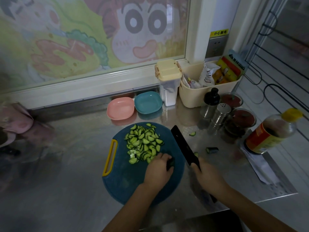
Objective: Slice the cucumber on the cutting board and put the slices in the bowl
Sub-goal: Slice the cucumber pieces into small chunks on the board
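A round dark blue cutting board (123, 181) with a yellow handle lies on the steel counter. A heap of green cucumber slices (143, 144) covers its far half. My left hand (158, 169) rests on the board, fingers closed on a small dark cucumber end piece (170, 163) beside the heap. My right hand (209, 176) grips the handle of a black cleaver (184, 144), whose blade points away over the board's right edge. A pink bowl (120, 108) and a blue bowl (148, 102) stand behind the board, both holding nothing.
Stray cucumber bits lie on the counter right of the board (192, 133), (212, 150). Shakers (219, 118), jars (240, 123) and a sauce bottle (270, 131) crowd the right side. A lidded container (168, 81) and cream basket (209, 91) stand by the window sill.
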